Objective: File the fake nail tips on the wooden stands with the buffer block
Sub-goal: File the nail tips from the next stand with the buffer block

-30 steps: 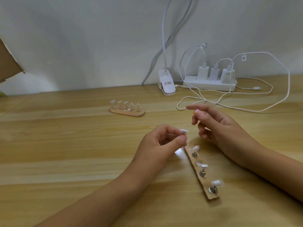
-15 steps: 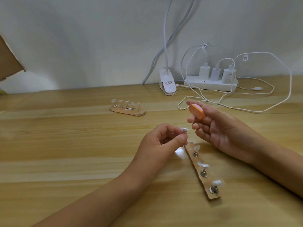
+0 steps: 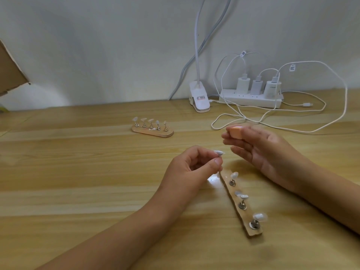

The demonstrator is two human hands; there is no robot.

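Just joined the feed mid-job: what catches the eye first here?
At centre, the left hand pinches a nail tip while the right hand holds the orange buffer block just beyond it, not touching. A wooden stand with three tips lies nearer the camera; a second stand sits farther back.

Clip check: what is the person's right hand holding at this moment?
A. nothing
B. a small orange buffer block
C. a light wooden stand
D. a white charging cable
B: the right hand grips the small orange buffer block at its fingertips, while the left hand pinches a clear fake nail tip by its peg.
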